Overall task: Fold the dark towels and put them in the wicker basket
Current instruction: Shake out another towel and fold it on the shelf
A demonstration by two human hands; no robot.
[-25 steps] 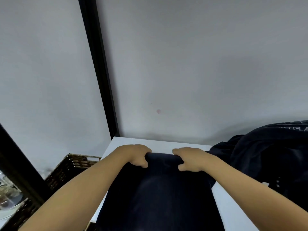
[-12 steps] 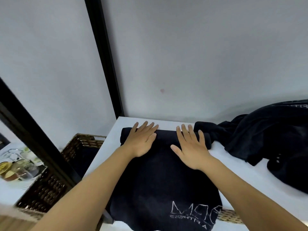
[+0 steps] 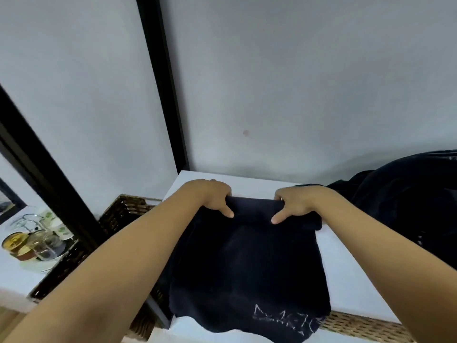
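Curled fingers of the left hand [image 3: 214, 199] and right hand [image 3: 294, 204] grip the far rolled edge of the dark towel [image 3: 249, 263] on the white table [image 3: 346, 280] (folding apparently underway); next, the wicker basket [image 3: 123, 211] at left.

I see a dark towel [image 3: 247, 263] made of soft cloth. It looks matt and a little fuzzy, with no shine, and it has pale letters [image 3: 289, 320] on it that look thin and scratchy. My left hand [image 3: 210, 199] and right hand [image 3: 296, 204] grip its rolled edge. The pile of dark towels [image 3: 405, 201] is the same soft, dull cloth. The bench [image 3: 346, 276] looks white, smooth and matt. The wicker basket [image 3: 118, 214] is brown and woven, rough and bumpy. The wall [image 3: 296, 82] is plain, smooth and dull. The black post [image 3: 163, 82] looks smooth and hard. The jars [image 3: 29, 243] look like clear, shiny glass.
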